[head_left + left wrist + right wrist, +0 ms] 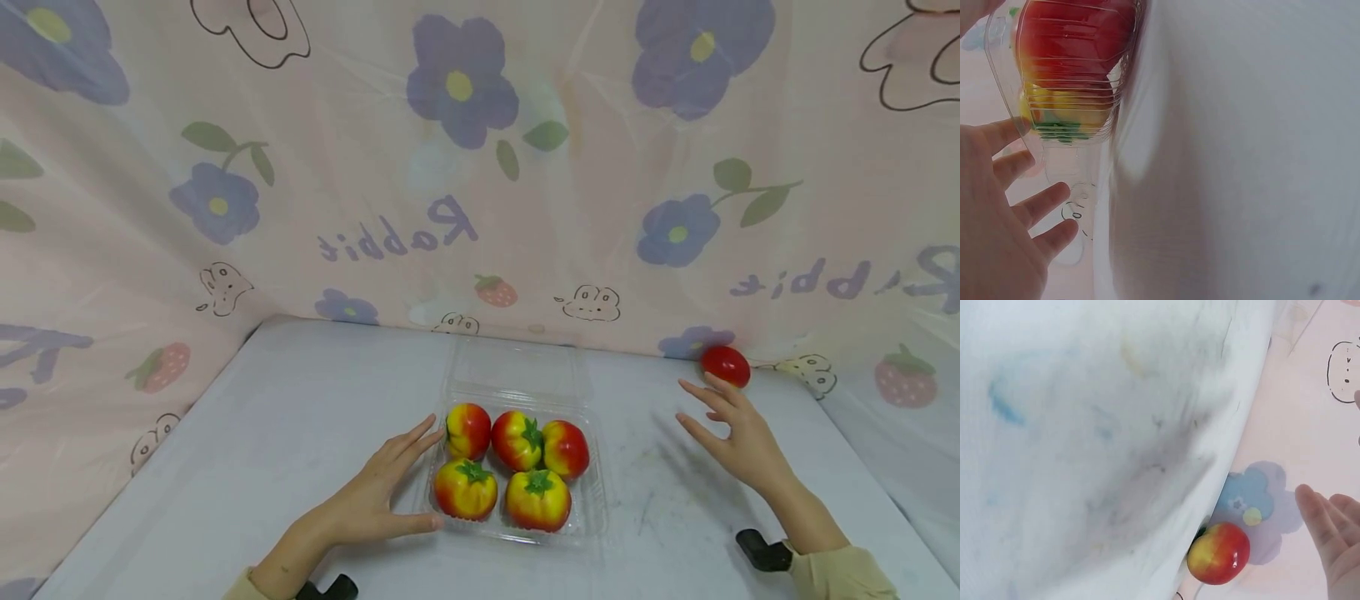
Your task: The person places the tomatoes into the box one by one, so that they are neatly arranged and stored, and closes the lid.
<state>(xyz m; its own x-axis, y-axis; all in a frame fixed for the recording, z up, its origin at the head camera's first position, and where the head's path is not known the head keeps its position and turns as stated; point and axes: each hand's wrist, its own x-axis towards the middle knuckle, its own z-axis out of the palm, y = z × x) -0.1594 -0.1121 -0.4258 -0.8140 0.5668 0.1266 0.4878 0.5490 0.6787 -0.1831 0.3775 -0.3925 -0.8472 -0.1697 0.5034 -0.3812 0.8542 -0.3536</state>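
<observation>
Head view, lower centre: a clear box (597, 508) on a white table (300, 417); its lid (517, 367) folded back toward the upper edge of the table; within it, five red-and-yellow fruits (517, 442), three in the upper row and two in the lower, the lower two showing green caps. Left hand (375, 497), lower left of centre: fingers spread, thumb apart, beside the left wall of the box; in the left wrist view one fingertip overlaps the rim at the upper left, though whether it presses there cannot be told.

Right hand (750, 442), right of centre: fingers extended and parted, pinching nothing; a lone fruit (725, 367) lies just beyond its fingertips, at the far edge of the table near the curtain (525, 208); in the right wrist view that fruit sits at lower centre-right, red and yellow, with a gap between it and the hand at the right edge.

Curtain, upper half of the head view: printed with purple flowers, strawberries and a reversed word "Rabbit"; pale sleeves (843, 575) and black fittings (763, 552) appear at the lower edge.
</observation>
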